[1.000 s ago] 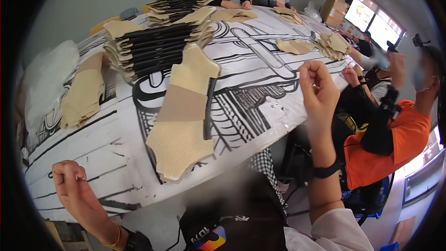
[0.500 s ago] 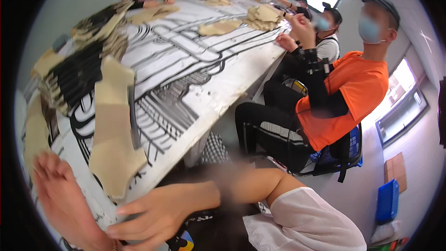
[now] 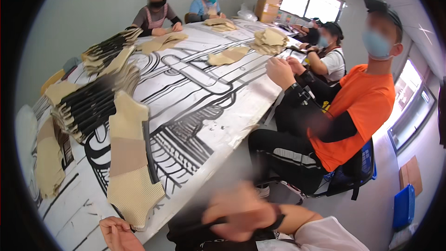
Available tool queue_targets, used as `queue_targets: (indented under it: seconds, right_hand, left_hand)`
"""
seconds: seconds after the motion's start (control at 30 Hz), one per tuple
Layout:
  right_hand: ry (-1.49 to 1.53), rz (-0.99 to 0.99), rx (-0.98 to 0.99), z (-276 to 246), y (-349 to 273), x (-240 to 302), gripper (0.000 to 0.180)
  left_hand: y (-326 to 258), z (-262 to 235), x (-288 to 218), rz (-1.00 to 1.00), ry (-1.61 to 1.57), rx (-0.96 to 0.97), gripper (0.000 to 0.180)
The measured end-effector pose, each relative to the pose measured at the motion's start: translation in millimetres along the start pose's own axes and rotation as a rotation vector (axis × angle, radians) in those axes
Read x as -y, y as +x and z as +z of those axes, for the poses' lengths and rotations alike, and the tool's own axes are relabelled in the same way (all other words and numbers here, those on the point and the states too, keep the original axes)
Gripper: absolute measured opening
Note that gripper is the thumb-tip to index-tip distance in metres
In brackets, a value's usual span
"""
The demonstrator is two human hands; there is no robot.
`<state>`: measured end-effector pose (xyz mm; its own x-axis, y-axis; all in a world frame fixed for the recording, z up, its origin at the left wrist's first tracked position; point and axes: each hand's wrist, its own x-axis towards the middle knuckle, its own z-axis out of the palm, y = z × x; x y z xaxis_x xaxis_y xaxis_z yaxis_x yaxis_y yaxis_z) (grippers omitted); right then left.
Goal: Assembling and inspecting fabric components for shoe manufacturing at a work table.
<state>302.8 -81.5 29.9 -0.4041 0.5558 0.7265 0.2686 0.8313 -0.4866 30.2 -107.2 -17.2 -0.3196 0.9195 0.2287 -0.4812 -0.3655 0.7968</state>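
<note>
My left hand [image 3: 117, 234] is at the table's near edge, fingers curled together and nothing visible in them. Just beyond it lies a long beige fabric piece [image 3: 127, 158] with a tan middle band, textured ends and a dark strip along its right side. Whether the hand touches that piece I cannot tell. My right hand [image 3: 239, 211] is over my lap, off the table's edge, smeared by motion. Its fingers and anything in them cannot be made out. A stack of similar beige pieces with black parts [image 3: 86, 111] lies beyond the long piece.
Another beige piece [image 3: 49, 158] lies at the left rim, more fabric piles [image 3: 269, 42] farther along the white table [image 3: 218, 132] with black line drawings. A person in orange [image 3: 353, 111] sits close on my right; other people sit around the table. A blue bin [image 3: 403, 207] stands at the right.
My right hand has left my left wrist area and moved right over my lap. My left hand has gone from outstretched to curled, now lower and farther right in view. The whole view has shifted.
</note>
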Motion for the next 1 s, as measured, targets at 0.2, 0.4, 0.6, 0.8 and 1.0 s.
queue_targets:
  seconds: [0.2, 0.4, 0.6, 0.8, 1.0]
  right_hand:
    - [0.008, -0.282, -0.015, -164, 48, 31, 0.027]
    - [0.002, -0.738, -0.026, -173, 99, 41, 0.052]
    - [-0.386, 0.037, -0.129, -23, 26, -20, 0.02]
    - [-0.483, -0.012, 0.18, 29, 58, 3, 0.033]
    - [-0.98, 0.072, -0.176, -37, 43, -40, 0.008]
  left_hand:
    - [-3, -18, -3, -0.004, 0.06, 0.117, 0.008]
    - [5, -6, 11, -0.052, 0.016, 0.001, 0.005]
    - [-16, 4, -1, 0.179, 0.538, 0.014, 0.041]
    - [1, 65, -38, 0.75, 1.531, 0.385, 0.044]
    - [26, 23, -57, 0.841, 1.773, -0.052, 0.019]
